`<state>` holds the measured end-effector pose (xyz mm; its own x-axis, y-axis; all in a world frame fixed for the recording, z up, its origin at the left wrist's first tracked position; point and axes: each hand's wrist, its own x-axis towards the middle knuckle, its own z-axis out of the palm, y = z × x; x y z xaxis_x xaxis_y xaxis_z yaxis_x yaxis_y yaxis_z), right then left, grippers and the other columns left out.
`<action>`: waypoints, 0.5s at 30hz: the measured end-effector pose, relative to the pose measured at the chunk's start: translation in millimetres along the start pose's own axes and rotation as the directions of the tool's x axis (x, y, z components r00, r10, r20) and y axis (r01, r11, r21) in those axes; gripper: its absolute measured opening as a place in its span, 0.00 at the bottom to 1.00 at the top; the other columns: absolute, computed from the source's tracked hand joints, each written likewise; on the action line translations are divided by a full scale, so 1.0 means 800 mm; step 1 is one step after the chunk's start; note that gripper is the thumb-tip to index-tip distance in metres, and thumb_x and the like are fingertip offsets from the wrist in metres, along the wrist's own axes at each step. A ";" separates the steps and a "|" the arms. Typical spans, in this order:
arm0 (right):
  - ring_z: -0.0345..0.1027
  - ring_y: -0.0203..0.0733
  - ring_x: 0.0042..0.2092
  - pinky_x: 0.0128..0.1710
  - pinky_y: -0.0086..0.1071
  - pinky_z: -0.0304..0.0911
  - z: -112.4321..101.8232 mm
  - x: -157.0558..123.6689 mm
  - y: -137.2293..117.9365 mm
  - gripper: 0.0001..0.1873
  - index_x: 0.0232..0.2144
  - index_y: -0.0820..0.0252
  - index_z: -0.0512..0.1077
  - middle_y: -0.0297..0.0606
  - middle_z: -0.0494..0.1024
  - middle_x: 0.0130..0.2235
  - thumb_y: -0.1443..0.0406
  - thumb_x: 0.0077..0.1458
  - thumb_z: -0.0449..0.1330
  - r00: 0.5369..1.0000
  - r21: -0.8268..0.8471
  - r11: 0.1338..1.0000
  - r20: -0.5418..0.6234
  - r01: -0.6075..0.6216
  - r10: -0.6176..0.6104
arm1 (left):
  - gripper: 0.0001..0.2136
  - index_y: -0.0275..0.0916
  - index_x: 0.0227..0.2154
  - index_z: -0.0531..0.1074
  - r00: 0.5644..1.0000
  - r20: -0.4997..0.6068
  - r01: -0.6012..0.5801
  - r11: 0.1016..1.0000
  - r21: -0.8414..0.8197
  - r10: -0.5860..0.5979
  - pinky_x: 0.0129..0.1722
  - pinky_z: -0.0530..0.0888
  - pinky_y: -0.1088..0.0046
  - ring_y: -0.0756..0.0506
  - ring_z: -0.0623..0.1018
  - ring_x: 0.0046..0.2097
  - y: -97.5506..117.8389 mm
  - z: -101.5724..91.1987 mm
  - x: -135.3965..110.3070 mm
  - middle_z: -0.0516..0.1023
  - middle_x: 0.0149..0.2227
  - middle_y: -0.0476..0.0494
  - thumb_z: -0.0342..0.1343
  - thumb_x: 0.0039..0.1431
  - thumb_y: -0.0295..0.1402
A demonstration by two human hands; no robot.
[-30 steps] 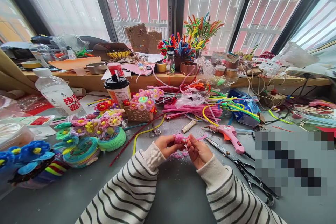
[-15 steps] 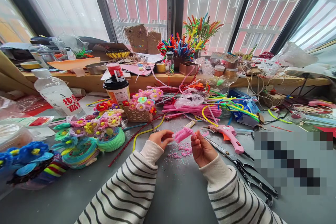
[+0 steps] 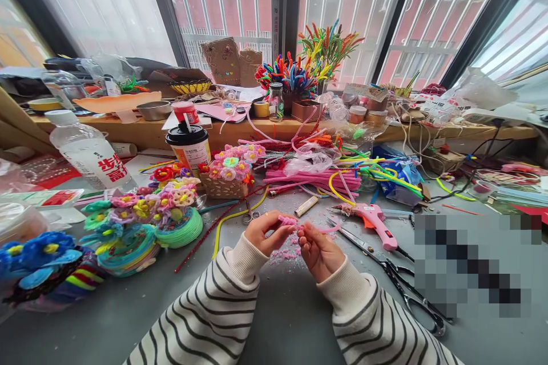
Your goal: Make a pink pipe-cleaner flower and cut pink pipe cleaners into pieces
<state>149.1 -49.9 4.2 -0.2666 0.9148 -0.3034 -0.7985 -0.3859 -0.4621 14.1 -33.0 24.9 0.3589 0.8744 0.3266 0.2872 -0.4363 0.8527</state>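
My left hand (image 3: 266, 232) and my right hand (image 3: 317, 249) meet above the grey table (image 3: 274, 319), both in striped sleeves. Between their fingertips they pinch a small pink pipe cleaner piece (image 3: 289, 220), coiled at the left hand, with a thin pink tail running right past my right fingers. Pink fluff crumbs (image 3: 287, 253) lie on the table just below the hands.
A pink glue gun (image 3: 375, 220) and black scissors (image 3: 398, 276) lie right of the hands. Small scissors (image 3: 250, 215), a yellow stem and a dark red stem lie just left. Pipe-cleaner flower baskets (image 3: 145, 222), a lidded cup (image 3: 189, 147), a water bottle (image 3: 88, 151) and pink stems (image 3: 314, 178) crowd the back.
The hands have come closer together and the pink piece, held up and stretched out half a second ago, is now coiled tighter between the fingertips. The view has shifted slightly.
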 end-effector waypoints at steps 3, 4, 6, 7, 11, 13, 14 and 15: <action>0.66 0.31 0.19 0.18 0.20 0.65 -0.003 0.001 -0.009 0.09 0.20 0.67 0.68 0.35 0.73 0.18 0.69 0.31 0.63 0.999 -0.020 0.999 -0.009 0.050 -0.051 | 0.11 0.33 0.28 0.65 0.986 -0.037 0.151 0.961 -0.233 -0.163 0.25 0.66 0.76 0.51 0.70 0.25 -0.002 0.002 0.001 0.67 0.22 0.48 0.49 0.46 0.38; 0.66 0.30 0.19 0.19 0.21 0.65 -0.006 0.002 -0.013 0.09 0.21 0.66 0.68 0.33 0.73 0.19 0.68 0.32 0.63 0.996 -0.036 0.996 -0.018 0.086 -0.087 | 0.12 0.33 0.28 0.63 0.978 -0.034 0.184 0.931 -0.314 -0.205 0.23 0.66 0.77 0.52 0.70 0.24 -0.003 0.004 0.001 0.66 0.21 0.50 0.49 0.45 0.38; 0.66 0.30 0.23 0.23 0.24 0.65 -0.010 0.004 -0.021 0.10 0.24 0.62 0.67 0.31 0.72 0.22 0.67 0.33 0.62 0.974 -0.129 0.969 -0.055 0.213 -0.221 | 0.13 0.34 0.27 0.60 0.972 -0.016 0.209 0.889 -0.407 -0.236 0.19 0.64 0.78 0.53 0.69 0.21 -0.005 0.007 0.001 0.66 0.20 0.51 0.48 0.45 0.40; 0.66 0.31 0.25 0.25 0.26 0.64 -0.012 0.004 -0.025 0.12 0.27 0.61 0.66 0.31 0.71 0.26 0.66 0.34 0.61 0.942 -0.224 0.926 -0.078 0.304 -0.327 | 0.13 0.35 0.26 0.59 0.972 -0.004 0.214 0.883 -0.418 -0.237 0.17 0.63 0.79 0.53 0.69 0.20 -0.006 0.008 0.001 0.66 0.20 0.51 0.47 0.46 0.42; 0.59 0.40 0.40 0.40 0.37 0.57 -0.012 -0.002 -0.034 0.26 0.39 0.58 0.60 0.38 0.63 0.41 0.66 0.33 0.61 0.552 -0.741 0.318 0.084 0.591 -0.830 | 0.14 0.35 0.24 0.58 0.973 -0.007 0.209 0.896 -0.391 -0.230 0.14 0.59 0.81 0.56 0.64 0.16 -0.011 0.011 0.002 0.63 0.17 0.53 0.46 0.46 0.43; 0.53 0.44 0.46 0.46 0.41 0.48 -0.007 -0.009 -0.032 0.29 0.42 0.61 0.58 0.42 0.60 0.44 0.66 0.34 0.61 0.387 -0.819 -0.065 0.337 0.570 -0.858 | 0.13 0.35 0.24 0.58 0.975 -0.032 0.192 0.910 -0.367 -0.218 0.13 0.57 0.81 0.57 0.60 0.14 -0.011 0.011 0.002 0.59 0.15 0.56 0.45 0.47 0.43; 0.52 0.45 0.46 0.47 0.42 0.46 -0.004 -0.012 -0.029 0.28 0.42 0.62 0.58 0.43 0.61 0.44 0.66 0.35 0.60 0.377 -0.807 -0.191 0.453 0.560 -0.808 | 0.13 0.35 0.25 0.59 0.977 -0.032 0.188 0.917 -0.352 -0.213 0.13 0.56 0.82 0.58 0.58 0.14 -0.011 0.011 0.002 0.58 0.15 0.57 0.44 0.48 0.42; 0.54 0.45 0.45 0.47 0.42 0.46 -0.002 -0.015 -0.026 0.26 0.41 0.62 0.58 0.43 0.63 0.42 0.66 0.37 0.59 0.410 -0.779 -0.264 0.547 0.569 -0.730 | 0.13 0.34 0.26 0.59 0.978 -0.018 0.190 0.924 -0.332 -0.207 0.13 0.55 0.81 0.58 0.57 0.14 -0.011 0.010 0.003 0.57 0.14 0.57 0.44 0.48 0.42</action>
<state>169.7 -52.7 16.4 0.1789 0.7217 0.6687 0.4796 0.5295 -0.6997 19.5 -29.0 14.7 0.2760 0.9494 0.1501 0.0382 -0.1668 0.9852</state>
